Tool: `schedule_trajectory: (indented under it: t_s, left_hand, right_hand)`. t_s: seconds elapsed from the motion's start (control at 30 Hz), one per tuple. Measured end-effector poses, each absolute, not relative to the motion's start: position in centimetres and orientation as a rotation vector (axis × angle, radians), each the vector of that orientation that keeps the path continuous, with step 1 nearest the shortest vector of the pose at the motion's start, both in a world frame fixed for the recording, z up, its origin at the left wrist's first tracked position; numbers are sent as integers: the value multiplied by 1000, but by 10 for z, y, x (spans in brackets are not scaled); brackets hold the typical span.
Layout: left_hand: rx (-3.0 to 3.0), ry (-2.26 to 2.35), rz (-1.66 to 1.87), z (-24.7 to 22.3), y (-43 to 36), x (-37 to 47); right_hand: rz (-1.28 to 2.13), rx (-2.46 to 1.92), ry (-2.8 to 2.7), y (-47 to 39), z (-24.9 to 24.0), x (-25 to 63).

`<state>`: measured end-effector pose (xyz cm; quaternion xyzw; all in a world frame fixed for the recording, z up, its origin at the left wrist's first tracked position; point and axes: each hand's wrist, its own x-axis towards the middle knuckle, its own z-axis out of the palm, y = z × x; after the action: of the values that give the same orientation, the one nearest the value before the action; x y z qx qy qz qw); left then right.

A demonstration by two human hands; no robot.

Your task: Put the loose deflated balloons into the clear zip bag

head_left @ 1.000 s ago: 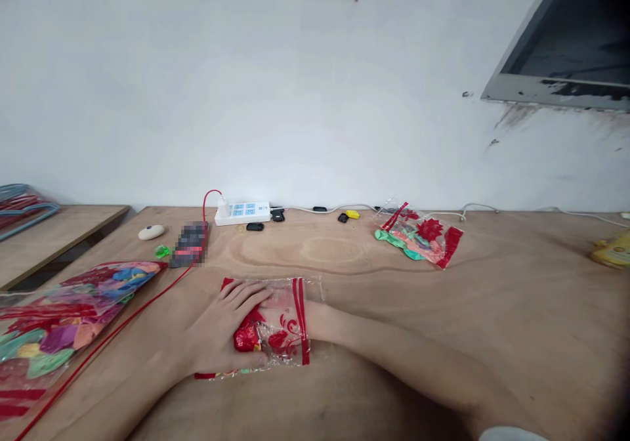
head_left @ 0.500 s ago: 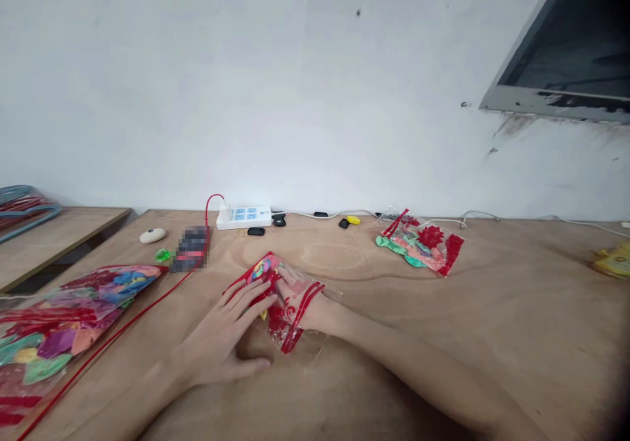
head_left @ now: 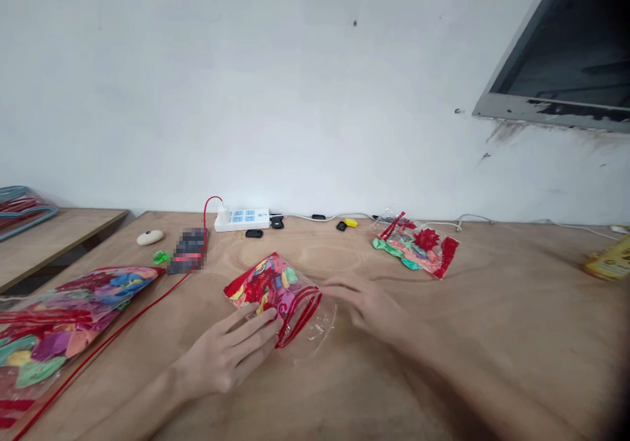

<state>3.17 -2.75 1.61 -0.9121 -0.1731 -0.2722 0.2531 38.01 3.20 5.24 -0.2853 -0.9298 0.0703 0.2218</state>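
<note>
Palm down, our left hand touches the clear balloon bag on the wooden table, its red lettering unreadable; our right hand sits half-curled beside its right end. We cannot tell whether either grips.

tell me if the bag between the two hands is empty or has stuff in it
Not empty: the bag shows many coloured pieces through its clear plastic. Exactly how full, I cannot tell.
</note>
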Motion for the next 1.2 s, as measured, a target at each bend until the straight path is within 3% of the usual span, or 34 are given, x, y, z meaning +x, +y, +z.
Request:
schedule_trajectory:
  t_s: [0.13, 0.37, 0.7, 0.87, 1.03, 1.2]
  left_hand:
    - [-2466, -477, -823, 19, -28, 28]
    - [-2420, -707, -1158, 30, -23, 18]
    - [-2082, -1440, -2088, 92, -1, 23]
    - [-2093, -1821, -2364, 111, 28, 32]
    - [-2163, -1702, -2327, 106, 42, 36]
    - [-2595, -1531, -1741, 67, 15, 21]
  right_hand:
    - [282, -959, -2567, 67, 37, 395]
    - [537, -624, -2477, 87, 35, 347]
    - [829, -739, -1780, 82, 90, 342]
    - [987, -779, -1624, 82, 114, 337]
    - [755, -792, -1676, 85, 102, 343]
    - [507, -753, -2091, 52, 65, 376]
